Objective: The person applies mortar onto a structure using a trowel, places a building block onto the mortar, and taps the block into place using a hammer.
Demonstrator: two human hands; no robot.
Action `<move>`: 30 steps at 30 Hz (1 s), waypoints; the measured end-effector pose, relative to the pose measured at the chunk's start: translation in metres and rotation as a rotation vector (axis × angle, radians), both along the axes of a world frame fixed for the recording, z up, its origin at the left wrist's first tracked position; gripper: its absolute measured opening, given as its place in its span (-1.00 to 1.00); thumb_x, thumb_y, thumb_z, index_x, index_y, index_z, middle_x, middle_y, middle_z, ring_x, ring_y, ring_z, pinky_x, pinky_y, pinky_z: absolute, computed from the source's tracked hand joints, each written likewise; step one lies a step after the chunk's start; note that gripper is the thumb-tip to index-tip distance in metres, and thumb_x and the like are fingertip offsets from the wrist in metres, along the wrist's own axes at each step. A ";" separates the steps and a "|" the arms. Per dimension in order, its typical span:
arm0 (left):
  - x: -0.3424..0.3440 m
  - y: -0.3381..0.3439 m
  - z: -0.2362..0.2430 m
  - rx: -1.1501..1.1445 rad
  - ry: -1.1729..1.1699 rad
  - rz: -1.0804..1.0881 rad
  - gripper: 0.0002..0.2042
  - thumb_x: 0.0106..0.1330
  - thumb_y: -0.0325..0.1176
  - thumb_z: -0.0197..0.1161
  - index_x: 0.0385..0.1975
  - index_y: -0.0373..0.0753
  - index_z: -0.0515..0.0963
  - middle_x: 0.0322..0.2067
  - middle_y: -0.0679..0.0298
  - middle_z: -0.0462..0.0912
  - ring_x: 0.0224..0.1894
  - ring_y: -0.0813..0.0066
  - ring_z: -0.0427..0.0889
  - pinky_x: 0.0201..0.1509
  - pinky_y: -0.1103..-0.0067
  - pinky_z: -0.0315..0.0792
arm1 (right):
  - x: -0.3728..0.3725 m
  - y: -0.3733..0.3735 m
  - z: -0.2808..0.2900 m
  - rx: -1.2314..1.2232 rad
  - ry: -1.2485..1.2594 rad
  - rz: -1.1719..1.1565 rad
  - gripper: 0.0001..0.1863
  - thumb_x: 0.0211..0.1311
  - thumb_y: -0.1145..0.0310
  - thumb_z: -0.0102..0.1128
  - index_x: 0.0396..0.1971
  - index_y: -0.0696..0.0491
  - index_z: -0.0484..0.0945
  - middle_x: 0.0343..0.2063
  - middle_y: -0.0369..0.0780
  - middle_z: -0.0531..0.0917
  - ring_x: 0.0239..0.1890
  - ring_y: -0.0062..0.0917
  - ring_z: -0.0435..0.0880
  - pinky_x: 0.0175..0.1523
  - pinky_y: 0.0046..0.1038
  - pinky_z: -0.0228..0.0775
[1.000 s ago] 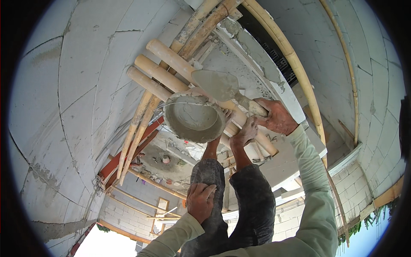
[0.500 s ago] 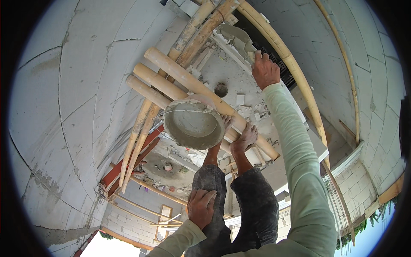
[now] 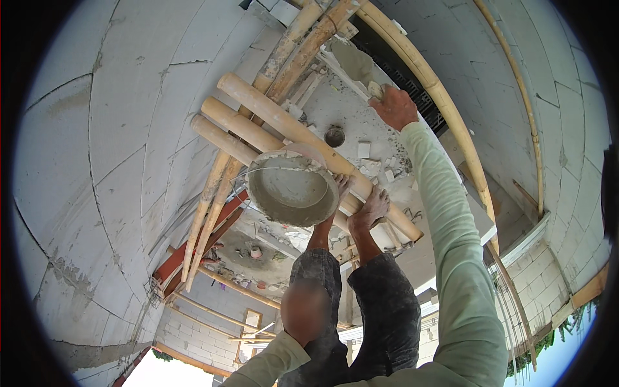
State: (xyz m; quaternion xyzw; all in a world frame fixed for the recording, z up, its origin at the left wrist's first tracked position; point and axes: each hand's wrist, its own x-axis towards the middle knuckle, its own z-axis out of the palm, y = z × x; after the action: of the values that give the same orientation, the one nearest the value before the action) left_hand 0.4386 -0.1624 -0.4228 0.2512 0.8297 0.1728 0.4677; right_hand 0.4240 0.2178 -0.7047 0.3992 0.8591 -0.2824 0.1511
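Observation:
My right hand (image 3: 394,107) is stretched out at the upper right, its fingers closed around a mortar-caked trowel (image 3: 375,90), whose blade is largely hidden. It is over the top of a pale block wall (image 3: 345,74), beside a bed of wet grey mortar (image 3: 353,59). My left hand (image 3: 304,313) rests on my left thigh, its fingers smeared by blur. Ahead of my bare feet (image 3: 370,208), a mortar-crusted bucket (image 3: 293,214) with a thin wire handle sits on the bamboo poles, some grey mortar inside.
Under my feet lie thick bamboo poles (image 3: 284,119), crossed by other poles at the left. Far below, the floor (image 3: 322,97) carries block scraps and a small round container (image 3: 334,135). Tall grey block walls (image 3: 148,116) rise on both sides. A curved bamboo pole (image 3: 445,97) runs beyond my right hand.
My right hand has drawn slightly down and left along the wall top, with its wrist turned. More of the smoothed mortar bed shows behind it. The left hand stays on my thigh.

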 end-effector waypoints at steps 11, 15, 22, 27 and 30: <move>0.000 -0.003 -0.001 -0.002 -0.002 -0.037 -0.80 0.12 -0.47 0.29 -0.24 -0.21 0.66 -0.36 0.24 0.53 -0.25 0.19 0.49 -0.13 0.34 0.41 | -0.004 0.003 -0.024 -0.358 -0.051 -0.327 -0.49 0.08 -0.01 0.27 -0.18 0.15 0.56 -0.25 0.12 0.64 -0.10 -0.01 0.61 0.02 -0.15 0.43; -0.001 0.000 0.001 -0.017 0.010 -0.033 -0.81 0.13 -0.46 0.29 -0.23 -0.20 0.66 -0.36 0.24 0.53 -0.25 0.20 0.49 -0.12 0.34 0.41 | 0.007 -0.013 0.003 -0.135 -0.008 -0.201 -0.42 0.11 -0.02 0.25 -0.03 0.13 0.48 -0.26 0.11 0.64 -0.12 0.00 0.61 0.00 -0.09 0.42; 0.003 -0.002 -0.006 0.000 0.036 -0.034 -0.83 0.14 -0.47 0.29 -0.26 -0.20 0.67 -0.37 0.24 0.55 -0.23 0.19 0.52 -0.13 0.32 0.42 | 0.050 -0.070 0.114 -0.348 0.183 -0.261 -0.49 0.16 0.09 0.25 -0.03 0.14 0.43 -0.33 0.07 0.64 -0.22 -0.01 0.63 -0.07 -0.10 0.45; -0.001 0.008 -0.004 -0.048 0.028 -0.052 -0.85 0.19 -0.40 0.26 -0.25 -0.17 0.67 -0.36 0.24 0.54 -0.20 0.19 0.50 -0.05 0.32 0.40 | 0.087 -0.120 0.170 -0.429 0.269 -0.197 -0.49 0.10 0.19 0.28 -0.01 0.13 0.39 -0.30 0.08 0.63 -0.23 0.01 0.62 -0.08 -0.11 0.45; 0.010 0.003 -0.006 -0.049 0.021 -0.094 -0.84 0.20 -0.41 0.25 -0.25 -0.17 0.67 -0.36 0.24 0.54 -0.19 0.19 0.50 -0.04 0.32 0.39 | 0.107 -0.139 0.178 -0.389 0.208 -0.033 -0.49 0.02 0.28 0.28 -0.01 0.13 0.38 -0.25 0.07 0.62 -0.24 -0.03 0.65 -0.15 -0.14 0.50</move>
State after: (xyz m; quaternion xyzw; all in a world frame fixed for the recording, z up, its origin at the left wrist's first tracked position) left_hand 0.4486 -0.1598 -0.4287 0.2801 0.8257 0.1275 0.4728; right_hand 0.5314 0.0785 -0.5263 0.3454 0.7926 -0.4850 0.1314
